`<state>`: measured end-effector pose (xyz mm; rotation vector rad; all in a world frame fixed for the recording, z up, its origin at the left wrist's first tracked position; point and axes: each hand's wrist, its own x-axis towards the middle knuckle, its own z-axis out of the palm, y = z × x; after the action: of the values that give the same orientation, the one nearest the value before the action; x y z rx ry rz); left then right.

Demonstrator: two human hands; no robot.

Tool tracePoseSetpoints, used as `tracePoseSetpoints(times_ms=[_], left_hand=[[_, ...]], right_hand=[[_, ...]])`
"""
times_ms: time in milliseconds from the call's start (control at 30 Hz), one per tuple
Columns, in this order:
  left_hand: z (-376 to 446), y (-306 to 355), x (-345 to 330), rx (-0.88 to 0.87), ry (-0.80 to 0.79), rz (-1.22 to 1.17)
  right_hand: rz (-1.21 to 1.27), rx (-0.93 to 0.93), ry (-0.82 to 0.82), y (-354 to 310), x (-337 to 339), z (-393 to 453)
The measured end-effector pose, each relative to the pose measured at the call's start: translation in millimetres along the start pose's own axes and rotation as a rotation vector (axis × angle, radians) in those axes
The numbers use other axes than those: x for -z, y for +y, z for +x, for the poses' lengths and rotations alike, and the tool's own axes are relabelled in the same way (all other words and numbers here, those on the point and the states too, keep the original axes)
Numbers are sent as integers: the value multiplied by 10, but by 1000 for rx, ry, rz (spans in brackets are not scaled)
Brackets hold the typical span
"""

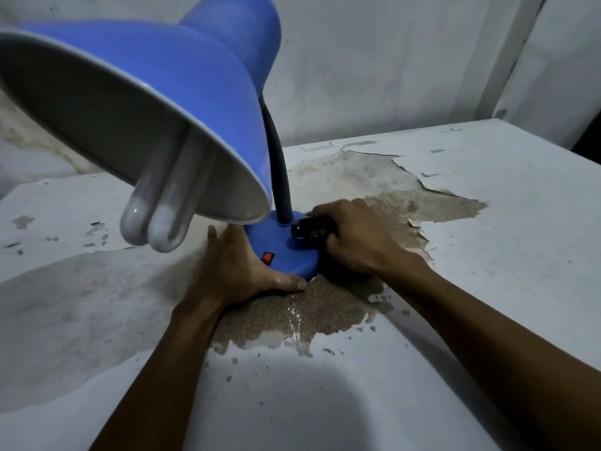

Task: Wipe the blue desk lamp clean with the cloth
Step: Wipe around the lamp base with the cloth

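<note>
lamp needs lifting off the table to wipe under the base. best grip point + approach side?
Probably the neck, low, just above the base, coming from the right. It is the one thin part fingers can close round. The shade leans out wide to the left, blocking that side, and the flat round base gives little to pinch.

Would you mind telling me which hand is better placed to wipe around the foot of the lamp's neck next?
Probably the right hand: it grips the dark cloth beside the neck. The left hand steadies the base.
</note>
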<state>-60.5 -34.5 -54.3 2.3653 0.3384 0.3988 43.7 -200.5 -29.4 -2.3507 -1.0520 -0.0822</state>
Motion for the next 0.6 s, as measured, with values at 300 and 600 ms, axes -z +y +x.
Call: tracePoseSetpoints(times_ms=[300, 600], left_hand=[[-6, -16, 24, -23, -4, 8], [-12, 16, 8, -8, 16, 26]], right_hand=[[12, -71, 60, 46, -104, 167], [110, -23, -39, 133, -196, 666]])
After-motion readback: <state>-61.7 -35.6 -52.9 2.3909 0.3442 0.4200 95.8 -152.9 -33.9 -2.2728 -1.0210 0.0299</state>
